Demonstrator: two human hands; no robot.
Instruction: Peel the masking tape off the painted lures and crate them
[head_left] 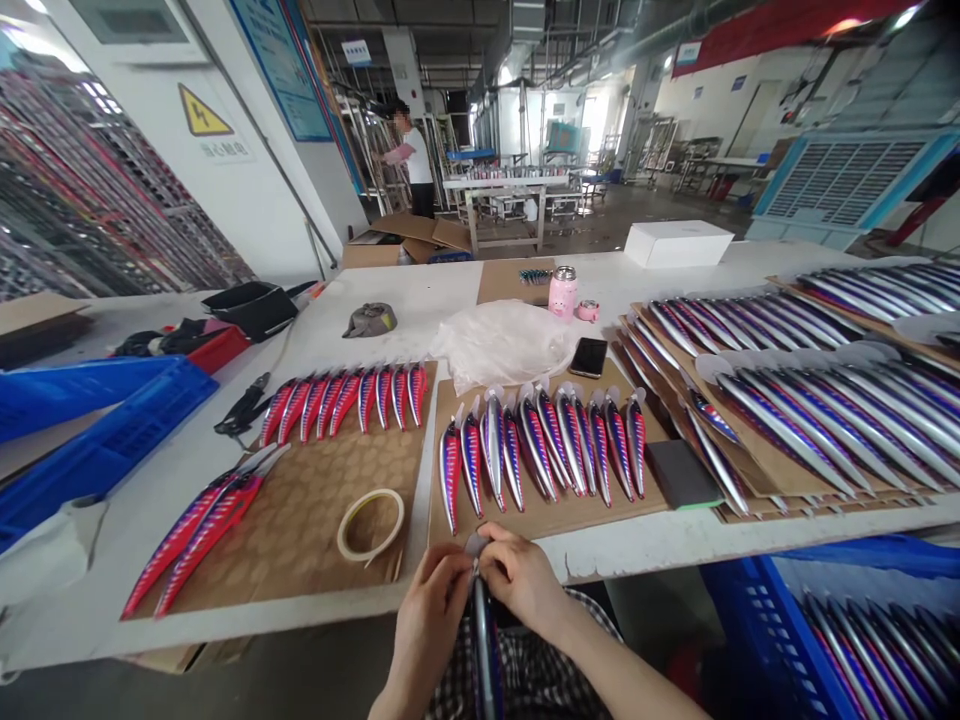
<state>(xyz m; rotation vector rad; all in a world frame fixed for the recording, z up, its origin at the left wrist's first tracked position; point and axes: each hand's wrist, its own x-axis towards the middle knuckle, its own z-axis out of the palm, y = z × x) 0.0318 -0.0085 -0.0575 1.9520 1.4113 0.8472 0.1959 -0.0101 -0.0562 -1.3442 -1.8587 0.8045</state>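
The left hand [429, 615] and the right hand [523, 575] meet just beyond the front edge of the bench [600, 550], over the person's lap. Thumbs and fingers of both pinch the lip end of a dark-backed fishing lure [486, 650], whose body hangs below and between them, towards the checked clothing [525, 650]. Straight ahead of the hands, a row of red, blue and silver lures [534, 435] lies on a cardboard sheet [592, 512]. To their left, a tape roll [343, 528] rests on another sheet, with two longer lures [217, 530] further left and a second row [328, 405] beyond. A crumpled plastic bag [502, 340] and a smartphone [588, 357] lie past the row ahead. To the right of the hands, silver-sided lures [795, 425] cover stacked cardboard, and a blue crate [757, 600] holding more lures stands lower than the benchtop.
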